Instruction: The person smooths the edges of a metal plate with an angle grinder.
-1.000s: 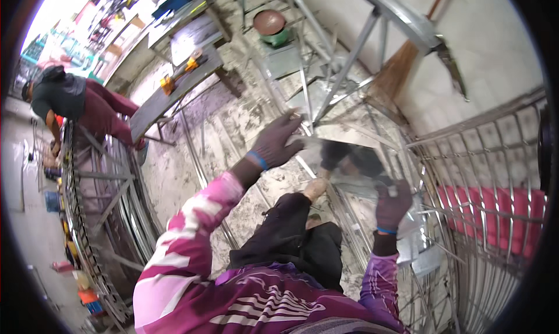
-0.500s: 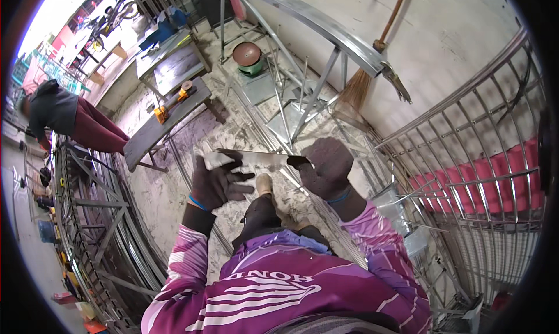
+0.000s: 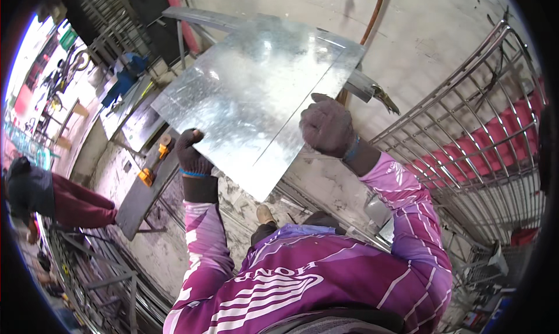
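Observation:
A large shiny sheet of galvanized metal point(image 3: 233, 95) fills the space ahead of me, its broad face tilted toward me. A thin straight line runs across it near its right side. My left hand point(image 3: 195, 153), in a dark glove, grips the sheet's left edge with the thumb over the face. On the opposite edge my right hand point(image 3: 329, 126), gloved the same way, is closed with its knuckles up; its fingertips are partly hidden. The sheet's near corner hangs above the floor and my shoe point(image 3: 265, 214).
Behind the sheet runs a metal beam point(image 3: 364, 85) by the wall. A barred metal grille point(image 3: 466, 124) stands at the right. At left are a low bench point(image 3: 152, 188) with an orange power tool point(image 3: 146, 177), a rack of metal lengths point(image 3: 110, 276) and a person point(image 3: 70, 200).
The sheet, seen nearly edge-on before, has been raised and tilted so its face shows. My left fingers, spread earlier, have closed on its edge. Both hands are higher and the view has shifted.

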{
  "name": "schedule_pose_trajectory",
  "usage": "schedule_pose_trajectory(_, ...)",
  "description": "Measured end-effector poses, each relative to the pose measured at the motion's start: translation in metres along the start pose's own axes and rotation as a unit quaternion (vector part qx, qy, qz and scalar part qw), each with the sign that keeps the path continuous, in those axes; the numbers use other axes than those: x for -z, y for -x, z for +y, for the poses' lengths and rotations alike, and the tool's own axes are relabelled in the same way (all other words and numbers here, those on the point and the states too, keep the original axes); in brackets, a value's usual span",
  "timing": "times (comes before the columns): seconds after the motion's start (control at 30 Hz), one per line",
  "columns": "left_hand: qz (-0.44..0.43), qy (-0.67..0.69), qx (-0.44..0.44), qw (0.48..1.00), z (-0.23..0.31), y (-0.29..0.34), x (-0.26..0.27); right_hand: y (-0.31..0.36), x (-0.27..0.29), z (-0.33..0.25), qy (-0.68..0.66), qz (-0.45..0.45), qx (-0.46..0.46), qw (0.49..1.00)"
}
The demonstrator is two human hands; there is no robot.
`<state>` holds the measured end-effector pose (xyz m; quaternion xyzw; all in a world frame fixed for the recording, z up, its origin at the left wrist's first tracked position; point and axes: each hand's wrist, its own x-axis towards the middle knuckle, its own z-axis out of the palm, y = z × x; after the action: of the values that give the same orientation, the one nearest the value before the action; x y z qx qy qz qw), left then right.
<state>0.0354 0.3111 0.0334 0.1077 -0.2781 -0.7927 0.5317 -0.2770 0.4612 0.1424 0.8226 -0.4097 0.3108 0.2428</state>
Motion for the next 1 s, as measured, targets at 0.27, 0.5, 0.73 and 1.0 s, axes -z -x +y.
schedule_pose_trajectory(0.27,0.085,0.164,0.194,0.963,-0.132,-0.117,0.026,0.095,-0.078,0.088,0.125,-0.111,-0.103,0.981)
schedule_pose_trajectory(0.5,0.221,-0.096,0.179,0.954,-0.194,-0.138,0.041,0.155,-0.121,0.135,0.095,-0.185,-0.167,0.964)
schedule_pose_trajectory(0.73,0.259,-0.070,0.127,0.955,-0.216,-0.176,0.053,0.148,-0.100,0.179,0.035,-0.256,-0.203,0.944)
schedule_pose_trajectory(1.0,0.234,-0.185,0.064,0.952,-0.229,-0.212,0.046,0.154,-0.087,0.267,-0.035,-0.130,-0.354,0.926)
